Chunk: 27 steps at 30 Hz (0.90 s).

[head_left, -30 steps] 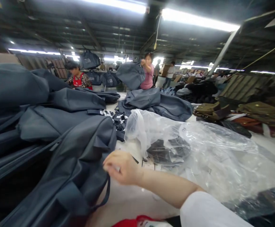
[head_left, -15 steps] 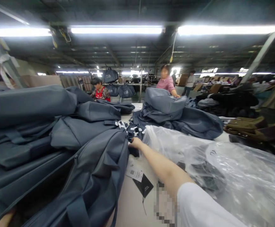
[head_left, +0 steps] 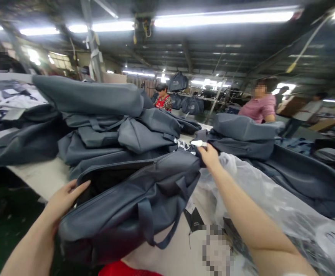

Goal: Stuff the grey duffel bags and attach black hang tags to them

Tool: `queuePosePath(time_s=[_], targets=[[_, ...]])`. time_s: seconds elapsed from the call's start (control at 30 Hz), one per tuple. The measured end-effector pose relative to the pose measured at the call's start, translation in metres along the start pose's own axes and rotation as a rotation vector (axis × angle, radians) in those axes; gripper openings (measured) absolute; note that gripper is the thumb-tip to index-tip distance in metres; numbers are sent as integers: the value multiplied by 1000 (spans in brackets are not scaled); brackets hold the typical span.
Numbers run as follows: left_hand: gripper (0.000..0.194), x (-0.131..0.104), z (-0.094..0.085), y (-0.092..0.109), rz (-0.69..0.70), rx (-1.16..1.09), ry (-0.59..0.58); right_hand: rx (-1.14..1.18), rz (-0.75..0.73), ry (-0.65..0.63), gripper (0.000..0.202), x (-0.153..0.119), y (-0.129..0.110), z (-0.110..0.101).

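A dark blue-grey bag (head_left: 127,199) lies in front of me with its long zipped opening agape. At the left end of that opening, my left hand (head_left: 69,193) grips the bag's edge, thumb on the rim. My right hand (head_left: 207,153) is closed at the bag's far right end, beside a heap of small dark pieces with white tags (head_left: 181,145). A small white thing (head_left: 198,143) shows at its fingertips; I cannot make out whether it is a tag. A black hang tag (head_left: 195,220) lies on the pale table (head_left: 167,247) right of the bag.
More blue-grey bags (head_left: 92,96) are piled behind and left. Clear plastic sheeting (head_left: 273,207) covers the right side, under my right forearm. Another bag stack (head_left: 245,128) stands at the back right, near a person in pink (head_left: 261,107). A person in red (head_left: 163,100) is farther back.
The view has swung left. My left hand has come into fuller view on the bag's rim. The white thing now shows at my right fingertips, and the right hand has lifted slightly.
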<state>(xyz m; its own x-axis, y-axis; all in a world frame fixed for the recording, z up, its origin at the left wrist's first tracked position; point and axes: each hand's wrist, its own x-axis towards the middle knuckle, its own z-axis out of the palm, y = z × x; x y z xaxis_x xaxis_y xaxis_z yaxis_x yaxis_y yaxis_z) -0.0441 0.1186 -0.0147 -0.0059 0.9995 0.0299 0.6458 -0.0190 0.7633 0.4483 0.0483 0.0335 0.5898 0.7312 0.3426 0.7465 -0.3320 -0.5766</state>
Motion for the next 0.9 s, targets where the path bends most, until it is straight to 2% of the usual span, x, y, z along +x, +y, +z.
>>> queuePosePath(time_s=[0.07,0.1,0.13,0.17,0.23,0.3,0.33,0.4,0.47,0.5,0.53,0.6,0.67,0.73,0.8,0.83,0.9], targets=[[50,0,2,-4,-55,29,-51,96,-206,139,24,-7,-40,-22],[49,-2,3,-2,-55,54,-35,187,-335,188,22,-15,-64,-31],[51,-5,4,1,-33,86,17,292,-438,187,20,-26,-90,-38],[54,-11,3,6,4,121,81,384,-524,125,19,-38,-117,-42],[59,-31,-3,17,89,226,251,522,-668,-87,20,-67,-169,-42],[51,-60,-12,25,170,348,405,572,-792,-373,19,-95,-212,-31],[46,-77,-16,26,226,390,408,574,-838,-551,18,-108,-230,-21],[43,-110,-18,24,360,430,272,508,-902,-972,17,-129,-253,8],[38,-140,-13,17,468,444,88,333,-940,-1373,16,-144,-264,44],[33,-152,-8,12,513,442,20,230,-958,-1504,15,-148,-265,62],[27,-163,-3,7,559,424,-27,140,-969,-1579,13,-151,-265,80],[24,-182,3,-2,682,316,-124,57,-931,-1623,11,-152,-261,111],[25,-197,2,-9,765,151,-191,79,-785,-1696,12,-150,-258,129],[21,-209,-3,-14,728,16,-176,123,-581,-1833,15,-149,-256,136],[15,-216,-8,-21,628,-77,-83,157,-467,-1907,17,-154,-255,135],[16,-218,-9,-25,574,-112,-26,172,-475,-1897,17,-157,-254,133],[20,-215,-8,-36,472,-174,110,173,-611,-1823,16,-165,-251,128]])
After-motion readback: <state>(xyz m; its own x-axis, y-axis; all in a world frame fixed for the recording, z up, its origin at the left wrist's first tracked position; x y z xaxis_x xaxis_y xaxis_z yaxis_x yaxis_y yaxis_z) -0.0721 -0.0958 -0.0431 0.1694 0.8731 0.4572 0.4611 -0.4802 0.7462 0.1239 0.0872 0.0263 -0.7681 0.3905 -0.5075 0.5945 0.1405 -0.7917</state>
